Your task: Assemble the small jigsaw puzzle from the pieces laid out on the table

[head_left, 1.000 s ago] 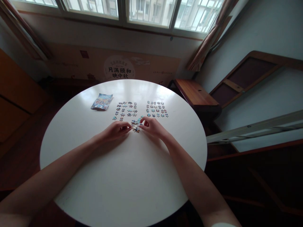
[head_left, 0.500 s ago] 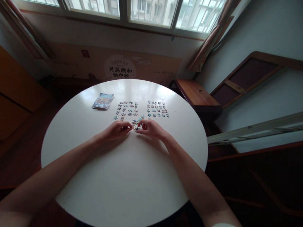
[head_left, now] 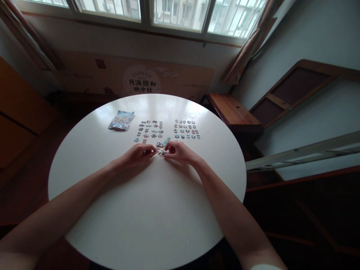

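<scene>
Both hands [head_left: 140,153] [head_left: 180,150], curled narrow, flank the puzzle-piece pile [head_left: 161,152], any grip unclear.

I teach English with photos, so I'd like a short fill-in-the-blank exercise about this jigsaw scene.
1. The pile of jigsaw pieces lies ____ the left hand and the right hand.
2. The printed packet lies to the ____ of the pieces laid in rows.
3. The tabletop is ____ in colour.
Missing words: between; left; white.

We are seeing a round white table [head_left: 146,213] carrying a packet [head_left: 122,120] left of centre, puzzle pieces [head_left: 177,136] lying spread and heaped mid-frame.
</scene>
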Demonstrator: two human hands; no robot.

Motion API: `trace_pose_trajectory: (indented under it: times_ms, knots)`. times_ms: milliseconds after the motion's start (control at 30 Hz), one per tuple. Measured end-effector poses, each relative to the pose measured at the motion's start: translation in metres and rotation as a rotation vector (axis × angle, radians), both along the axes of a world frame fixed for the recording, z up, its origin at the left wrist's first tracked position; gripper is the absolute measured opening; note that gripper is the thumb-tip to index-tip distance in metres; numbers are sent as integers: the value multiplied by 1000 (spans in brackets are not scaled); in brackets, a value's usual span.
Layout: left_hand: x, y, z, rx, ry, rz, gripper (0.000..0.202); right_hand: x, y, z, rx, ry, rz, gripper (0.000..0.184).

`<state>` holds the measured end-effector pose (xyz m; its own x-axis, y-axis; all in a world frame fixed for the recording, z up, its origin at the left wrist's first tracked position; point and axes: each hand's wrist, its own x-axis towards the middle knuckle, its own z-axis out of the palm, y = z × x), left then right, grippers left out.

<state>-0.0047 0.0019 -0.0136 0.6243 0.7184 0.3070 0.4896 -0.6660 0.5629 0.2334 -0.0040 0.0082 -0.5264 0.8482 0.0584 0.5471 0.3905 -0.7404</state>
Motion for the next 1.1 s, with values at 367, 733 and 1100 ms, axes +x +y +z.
trace_pose_trajectory:
  times_ms: [367, 733, 1100]
  knots:
    - [0, -1, 0, 1, -14, -1, 24, 0, -1, 2, -5, -9, -39, 12]
    - [1, -2, 2, -41, -37, -5, 24, -4, -1, 12, -186, 329, 38, 24]
    - [8, -10, 9, -191, -147, -47, 23, -22, -2, -6, -189, 447, 44, 31]
